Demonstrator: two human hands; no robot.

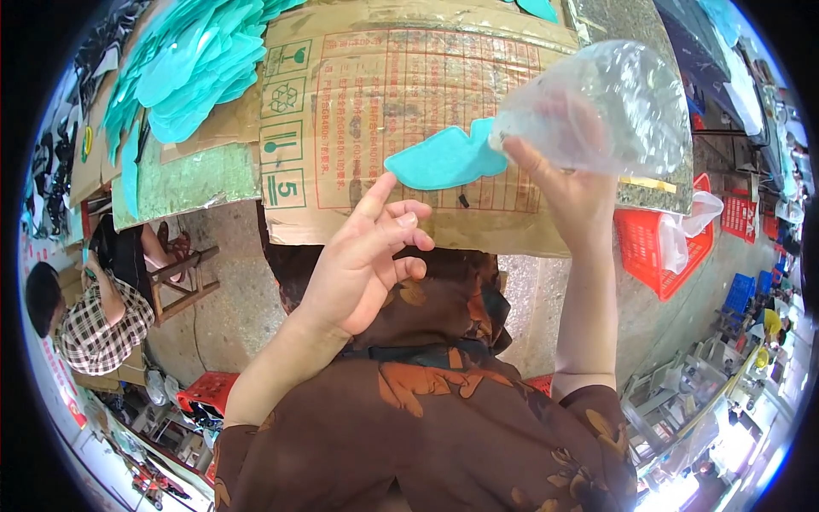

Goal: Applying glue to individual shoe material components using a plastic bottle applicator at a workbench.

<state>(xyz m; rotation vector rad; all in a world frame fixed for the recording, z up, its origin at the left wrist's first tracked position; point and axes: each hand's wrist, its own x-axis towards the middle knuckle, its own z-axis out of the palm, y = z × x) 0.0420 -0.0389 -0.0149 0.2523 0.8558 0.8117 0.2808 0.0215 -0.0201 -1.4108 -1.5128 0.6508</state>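
Note:
A flat turquoise cut-out piece [444,160], curved along its lower edge and notched on top, lies on the cardboard. My left hand [363,252] is at its left end, fingers apart, with the index fingertip at or very near the tip of the piece. In my right hand [567,188] is a large translucent plastic bottle [627,111], tilted so that its narrow end points left, just over the right end of the piece. The fingers behind the bottle show only dimly through it.
Printed cardboard [358,94] covers the worktop. A heap of turquoise pieces [200,72] lies at the far left. A red basket [648,256] with a plastic bag stands right of the table. Another person [102,320] in a checked shirt sits at the left, near a wooden stool [183,282].

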